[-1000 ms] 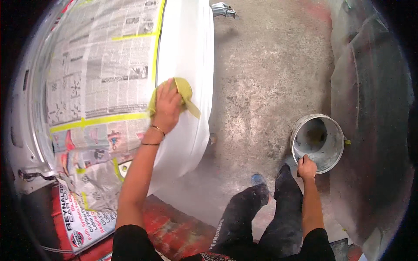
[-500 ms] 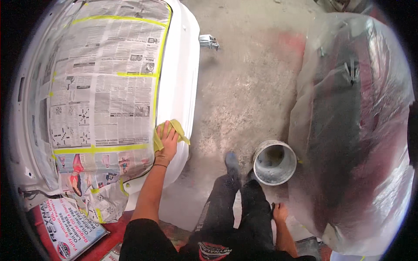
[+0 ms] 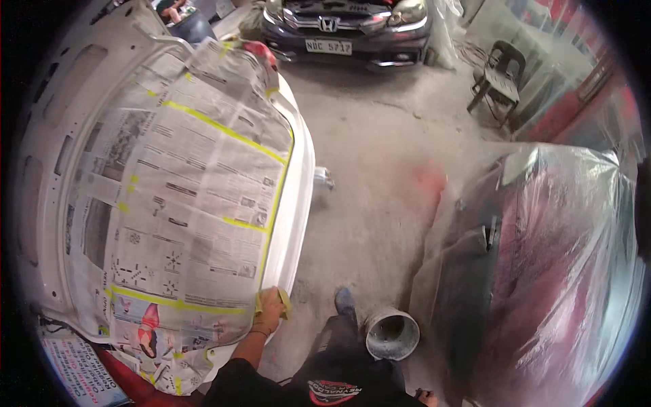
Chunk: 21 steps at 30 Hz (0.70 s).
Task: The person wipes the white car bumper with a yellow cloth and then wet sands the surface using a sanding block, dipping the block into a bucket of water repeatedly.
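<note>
My left hand presses a yellow cloth against the smooth white edge of a car body. Part of the cloth sticks out to the right of my fingers. Beside that edge, newspaper sheets cover the car's opening, fixed with yellow masking tape. Low at the bottom edge, my right hand hangs beside my body, mostly cut off by the picture. Its fingers look curled, and whether they hold something small and dark is unclear.
A whitish bucket stands by my feet on the concrete floor. To the right is a car under clear plastic sheeting. Farther off are a dark car and a plastic chair. A printed sign lies at lower left.
The view has tilted up, bringing the dark car and chair into sight. My left hand and the cloth stay on the white edge, now lower in the picture. My right hand has dropped mostly out of view.
</note>
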Tool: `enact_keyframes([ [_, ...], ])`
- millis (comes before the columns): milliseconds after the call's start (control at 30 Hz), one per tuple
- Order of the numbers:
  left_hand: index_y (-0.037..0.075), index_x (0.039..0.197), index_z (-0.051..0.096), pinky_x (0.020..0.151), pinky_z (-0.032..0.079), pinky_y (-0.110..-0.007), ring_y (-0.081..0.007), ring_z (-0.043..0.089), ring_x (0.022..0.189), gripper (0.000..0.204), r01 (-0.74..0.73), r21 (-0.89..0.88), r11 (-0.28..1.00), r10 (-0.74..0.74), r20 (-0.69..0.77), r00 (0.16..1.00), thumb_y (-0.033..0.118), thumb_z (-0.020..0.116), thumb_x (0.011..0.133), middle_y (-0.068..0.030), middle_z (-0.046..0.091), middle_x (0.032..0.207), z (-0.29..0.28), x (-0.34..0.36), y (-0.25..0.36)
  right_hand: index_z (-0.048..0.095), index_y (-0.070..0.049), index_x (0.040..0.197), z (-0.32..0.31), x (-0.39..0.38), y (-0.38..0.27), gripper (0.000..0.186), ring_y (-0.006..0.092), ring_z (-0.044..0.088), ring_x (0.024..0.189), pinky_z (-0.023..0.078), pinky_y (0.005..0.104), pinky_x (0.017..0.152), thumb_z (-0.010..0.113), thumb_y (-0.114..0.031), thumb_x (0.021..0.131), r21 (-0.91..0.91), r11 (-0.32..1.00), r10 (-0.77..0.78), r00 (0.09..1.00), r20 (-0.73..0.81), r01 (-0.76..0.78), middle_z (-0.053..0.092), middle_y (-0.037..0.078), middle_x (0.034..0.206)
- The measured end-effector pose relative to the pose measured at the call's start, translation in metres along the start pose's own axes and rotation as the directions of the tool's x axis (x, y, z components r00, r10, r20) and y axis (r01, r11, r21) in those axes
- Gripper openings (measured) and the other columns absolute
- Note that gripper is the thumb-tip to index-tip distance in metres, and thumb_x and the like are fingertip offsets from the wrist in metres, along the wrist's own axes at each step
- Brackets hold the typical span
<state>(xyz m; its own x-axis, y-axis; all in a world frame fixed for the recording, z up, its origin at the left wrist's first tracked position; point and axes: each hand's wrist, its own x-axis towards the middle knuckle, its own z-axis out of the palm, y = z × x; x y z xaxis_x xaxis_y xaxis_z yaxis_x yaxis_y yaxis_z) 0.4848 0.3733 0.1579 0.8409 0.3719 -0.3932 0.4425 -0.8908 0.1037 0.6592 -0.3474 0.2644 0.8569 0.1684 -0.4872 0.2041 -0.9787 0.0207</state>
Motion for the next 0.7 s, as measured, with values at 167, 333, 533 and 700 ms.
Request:
enact_keyframes([
  [167, 0.016, 0.136, 0.078, 0.138, 0.016, -0.070, -0.0428, 0.027, 0.173, 0.048, -0.035, -0.103, 0.994, 0.032, -0.024, 0.999, 0.006, 0.073, 0.090, -0.0113, 0.063, 0.160, -0.024, 0.020, 0.016, 0.076, 0.000, 0.123, -0.005, 0.102, -0.015, 0.040, 0.0526, 0.076, 0.105, 0.057, 0.0591, 0.093, 0.065, -0.035, 0.107, 0.308, 0.853, 0.456, 0.889, -0.045, -0.422, 0.080, 0.029, 0.115],
  [333, 0.018, 0.123, 0.086, 0.126, 0.043, -0.056, -0.0477, 0.052, 0.152, 0.034, 0.198, -0.247, 0.949, -0.196, 0.033, 0.980, 0.011, 0.070, 0.094, -0.0236, 0.064, 0.157, -0.038, -0.022, 0.045, 0.074, -0.002, 0.125, -0.065, 0.155, -0.067, 0.035, 0.0503, 0.077, 0.106, 0.057, 0.0565, 0.094, 0.063, -0.032, 0.111, 0.573, 0.809, 0.278, 0.945, -0.173, -0.133, 0.080, 0.026, 0.111],
  [533, 0.016, 0.136, 0.079, 0.133, 0.036, -0.057, -0.0519, 0.046, 0.158, 0.047, 0.211, -0.286, 0.935, -0.163, 0.183, 0.969, 0.004, 0.069, 0.092, -0.0207, 0.069, 0.155, -0.032, -0.032, 0.054, 0.077, -0.008, 0.119, -0.047, 0.170, -0.073, 0.032, 0.0497, 0.077, 0.109, 0.059, 0.0557, 0.095, 0.065, -0.036, 0.110, 0.506, 0.833, 0.342, 0.928, -0.151, -0.225, 0.081, 0.025, 0.112],
  [700, 0.010, 0.131, 0.076, 0.115, 0.050, -0.061, -0.0524, 0.058, 0.142, 0.037, 0.269, -0.441, 0.856, -0.243, 0.116, 0.963, 0.003, 0.063, 0.097, -0.0259, 0.073, 0.140, -0.006, -0.044, 0.076, 0.078, -0.007, 0.119, -0.032, 0.165, -0.059, 0.032, 0.0493, 0.078, 0.106, 0.059, 0.0571, 0.094, 0.067, -0.035, 0.108, 0.385, 0.870, 0.358, 0.932, -0.064, -0.308, 0.082, 0.026, 0.111],
])
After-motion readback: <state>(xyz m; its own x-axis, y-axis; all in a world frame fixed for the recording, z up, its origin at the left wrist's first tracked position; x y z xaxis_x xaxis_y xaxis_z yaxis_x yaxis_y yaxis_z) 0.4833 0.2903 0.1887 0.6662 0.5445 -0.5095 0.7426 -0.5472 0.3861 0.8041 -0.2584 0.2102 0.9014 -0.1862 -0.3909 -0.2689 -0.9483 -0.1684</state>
